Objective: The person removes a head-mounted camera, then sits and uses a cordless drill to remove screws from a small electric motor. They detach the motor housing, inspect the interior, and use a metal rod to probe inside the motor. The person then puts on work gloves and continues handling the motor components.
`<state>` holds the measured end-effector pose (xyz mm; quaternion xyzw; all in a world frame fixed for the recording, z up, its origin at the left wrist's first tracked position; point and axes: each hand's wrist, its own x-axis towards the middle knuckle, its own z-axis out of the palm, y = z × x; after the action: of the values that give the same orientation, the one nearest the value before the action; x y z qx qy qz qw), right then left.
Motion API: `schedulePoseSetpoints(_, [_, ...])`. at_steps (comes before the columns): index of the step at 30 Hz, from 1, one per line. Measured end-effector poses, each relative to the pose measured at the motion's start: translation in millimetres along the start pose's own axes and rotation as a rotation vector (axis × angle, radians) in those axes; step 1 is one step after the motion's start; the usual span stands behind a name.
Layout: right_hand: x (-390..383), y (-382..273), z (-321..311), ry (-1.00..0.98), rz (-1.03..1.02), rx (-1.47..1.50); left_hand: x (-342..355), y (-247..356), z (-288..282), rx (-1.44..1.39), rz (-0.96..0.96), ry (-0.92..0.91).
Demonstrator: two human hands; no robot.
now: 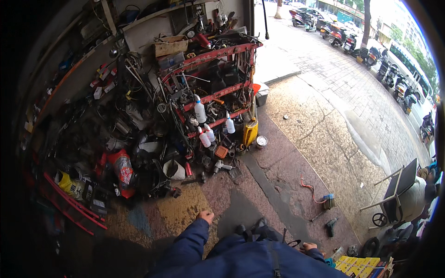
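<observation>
My left hand [205, 216] hangs at the end of a dark blue sleeve, over the worn floor. Its fingers are curled closed and nothing shows in them. My right hand [309, 247] is low, beside my body, with its fingers curled. A thin dark loop [294, 242] shows just beside it; whether the hand grips anything I cannot make out. Below me my dark shoes [250, 227] stand on a grey floor patch. Ahead on the floor lie a grey power tool [222, 167] and an orange-brown square tray [221, 152].
A red rack [218, 99] crowded with tools and spray bottles [200, 111] stands ahead. Heaped parts and a red bag [121, 171] fill the left. At right are a black drill-like tool [331, 227], a red hose [306, 185] and a chair [398, 194]. Parked scooters [350, 44] line the street.
</observation>
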<state>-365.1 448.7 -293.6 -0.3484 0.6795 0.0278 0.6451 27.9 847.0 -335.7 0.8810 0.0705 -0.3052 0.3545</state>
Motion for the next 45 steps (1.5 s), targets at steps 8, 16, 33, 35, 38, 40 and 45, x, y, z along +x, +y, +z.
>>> schedulePoseSetpoints(8, [77, -86, 75, -0.153, -0.008, -0.120, -6, 32, -18, -0.122, -0.278, 0.073])
schedulePoseSetpoints(16, [132, -156, 93, -0.204, -0.034, -0.244, 55, 134, -5, -0.211, -0.178, 0.057])
schedulePoseSetpoints(33, [166, -235, 81, 0.049, 0.053, -0.006, 194, 252, 66, 0.077, 0.059, -0.126])
schedulePoseSetpoints(35, [167, -252, 88, 0.027, 0.046, 0.019, 211, 266, 70, 0.105, 0.116, -0.133])
schedulePoseSetpoints(38, [163, -283, 105, 0.049, 0.028, 0.030, 240, 299, 69, 0.052, 0.005, -0.213])
schedulePoseSetpoints(40, [161, -308, 127, 0.112, 0.018, 0.028, 268, 329, 62, 0.088, 0.149, -0.162])
schedulePoseSetpoints(45, [162, -346, 164, 0.030, -0.030, 0.002, 333, 370, 46, 0.146, 0.212, -0.167])
